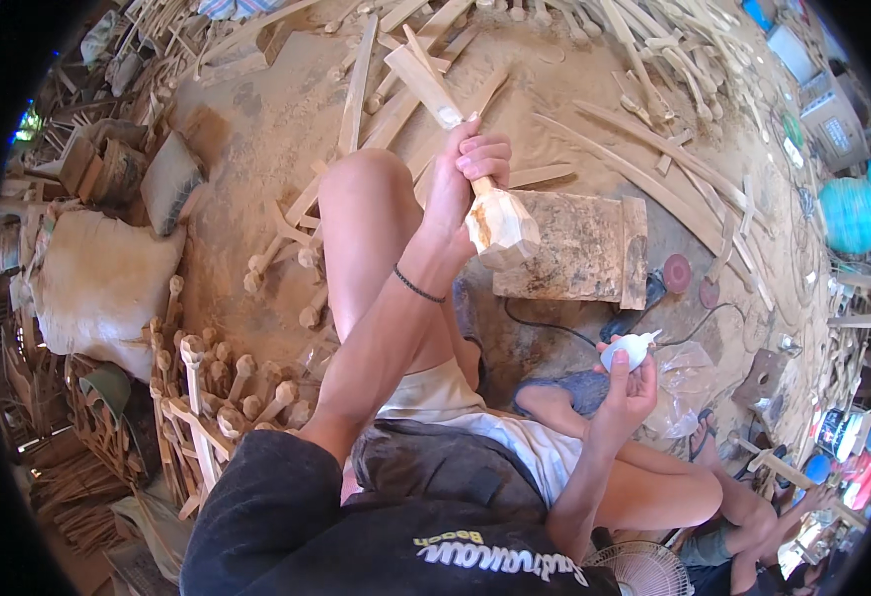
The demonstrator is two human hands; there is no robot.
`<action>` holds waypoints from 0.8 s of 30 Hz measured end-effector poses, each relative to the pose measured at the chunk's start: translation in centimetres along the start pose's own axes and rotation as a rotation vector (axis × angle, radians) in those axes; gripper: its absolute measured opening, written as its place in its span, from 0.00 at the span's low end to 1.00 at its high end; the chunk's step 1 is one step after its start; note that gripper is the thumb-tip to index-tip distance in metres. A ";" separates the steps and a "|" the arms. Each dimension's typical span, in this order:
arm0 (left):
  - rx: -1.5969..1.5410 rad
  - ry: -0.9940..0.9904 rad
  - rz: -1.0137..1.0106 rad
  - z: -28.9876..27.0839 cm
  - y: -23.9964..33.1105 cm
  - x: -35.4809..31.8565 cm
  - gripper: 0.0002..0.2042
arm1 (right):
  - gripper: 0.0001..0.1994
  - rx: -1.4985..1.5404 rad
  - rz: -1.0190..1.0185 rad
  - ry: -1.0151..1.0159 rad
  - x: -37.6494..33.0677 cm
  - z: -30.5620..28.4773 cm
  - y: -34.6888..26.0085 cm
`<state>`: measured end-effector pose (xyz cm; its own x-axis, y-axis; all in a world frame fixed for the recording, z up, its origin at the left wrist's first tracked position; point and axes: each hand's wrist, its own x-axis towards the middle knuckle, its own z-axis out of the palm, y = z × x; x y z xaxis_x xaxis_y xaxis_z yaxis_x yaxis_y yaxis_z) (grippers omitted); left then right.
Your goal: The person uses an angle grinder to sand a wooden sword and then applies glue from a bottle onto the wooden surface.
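My left hand [463, 179] is raised over my bent knee and grips the shaft of a carved wooden piece [500, 226], whose faceted knob end hangs below my fingers while its flat handle slants up to the left. My right hand [626, 385], lower and to the right, holds a small white squeeze bottle [634, 349] with its nozzle pointing up and right. The two hands are apart. A dark band circles my left wrist.
A rough wooden block [579, 248] sits on the sandy floor beyond the knob. Long wooden slats [654, 179] lie scattered at the back. Several similar carved pieces [232, 382] are stacked at left beside a stuffed sack [97, 283]. A clear plastic bag [689, 382] and sanding discs [676, 272] lie at right.
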<state>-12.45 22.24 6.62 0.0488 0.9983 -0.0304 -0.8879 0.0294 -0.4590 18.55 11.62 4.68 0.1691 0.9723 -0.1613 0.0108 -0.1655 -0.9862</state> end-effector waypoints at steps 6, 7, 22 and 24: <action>0.193 0.028 0.035 0.0 -0.7 -0.2 0.15 | 0.18 -0.004 0.011 0.017 0.5 -0.2 0.0; 0.193 -0.002 0.004 -0.2 -1.0 -0.3 0.13 | 0.19 -0.008 0.011 0.024 0.6 -0.4 -0.1; 1.341 0.393 0.072 0.8 -6.6 -3.5 0.11 | 0.19 -0.276 -0.090 0.122 11.0 -3.3 9.0; 1.447 0.485 0.036 0.7 -6.2 -4.7 0.14 | 0.17 -0.247 -0.096 0.042 12.1 -0.4 11.1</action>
<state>-7.49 17.42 10.18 -0.0970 0.8962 -0.4329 -0.5483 0.3148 0.7747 21.16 21.52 -8.25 0.1962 0.9787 -0.0611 0.2682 -0.1135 -0.9567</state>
